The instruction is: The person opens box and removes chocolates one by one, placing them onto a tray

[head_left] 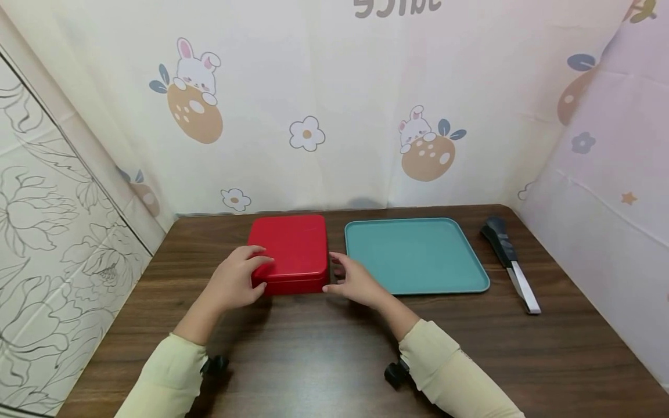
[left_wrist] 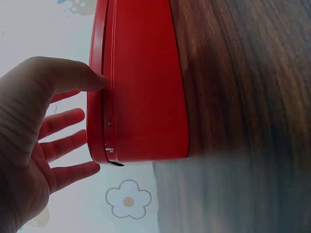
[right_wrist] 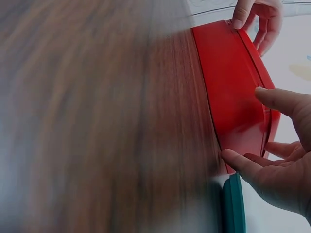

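Observation:
A closed red box [head_left: 292, 247] with a rounded-corner lid lies flat on the wooden table. At its front left corner is my left hand [head_left: 235, 280], fingers spread over the lid's edge. In the left wrist view that thumb [left_wrist: 85, 77] touches the seam under the lid, and the other fingers [left_wrist: 70, 145] are loosely spread above the top. My right hand [head_left: 359, 281] is at the box's front right corner. In the right wrist view its thumb [right_wrist: 274, 99] touches the lid's rim, while another finger lies low beside the corner. Neither hand is wrapped round the box.
A teal tray [head_left: 418, 255] lies just right of the box, close to my right hand. Farther right are tongs [head_left: 509, 261] with black ends and metal arms. A patterned curtain [head_left: 334, 116] hangs behind the dark wooden table [head_left: 313, 360].

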A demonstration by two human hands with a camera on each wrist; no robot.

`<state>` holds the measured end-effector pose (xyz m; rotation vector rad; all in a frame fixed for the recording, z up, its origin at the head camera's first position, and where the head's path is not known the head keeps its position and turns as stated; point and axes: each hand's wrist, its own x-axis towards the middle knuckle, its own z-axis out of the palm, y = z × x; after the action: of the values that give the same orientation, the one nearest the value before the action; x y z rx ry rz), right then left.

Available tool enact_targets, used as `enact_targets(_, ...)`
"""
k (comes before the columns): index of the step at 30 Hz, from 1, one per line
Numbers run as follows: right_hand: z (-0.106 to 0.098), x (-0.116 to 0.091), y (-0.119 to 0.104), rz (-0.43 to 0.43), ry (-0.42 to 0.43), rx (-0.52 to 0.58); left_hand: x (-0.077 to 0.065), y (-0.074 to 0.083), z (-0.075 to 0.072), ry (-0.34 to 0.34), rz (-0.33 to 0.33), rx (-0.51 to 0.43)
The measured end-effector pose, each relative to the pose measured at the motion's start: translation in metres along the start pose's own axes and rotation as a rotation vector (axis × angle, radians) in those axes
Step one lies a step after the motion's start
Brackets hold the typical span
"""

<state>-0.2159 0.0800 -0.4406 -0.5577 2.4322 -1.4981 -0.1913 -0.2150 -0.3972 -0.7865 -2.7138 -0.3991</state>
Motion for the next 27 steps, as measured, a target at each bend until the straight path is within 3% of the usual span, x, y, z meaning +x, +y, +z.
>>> enact_targets(11, 0.011, 0.013, -0.003, 0.086, 0.051, 0.176, 0.012, 0.001, 0.000, -0.098, 0.055, 0.074)
enact_targets(27, 0.014, 0.016, -0.003, 0.101, 0.068, 0.171, 0.030, 0.024, -0.010, -0.299, 0.008, 0.308)
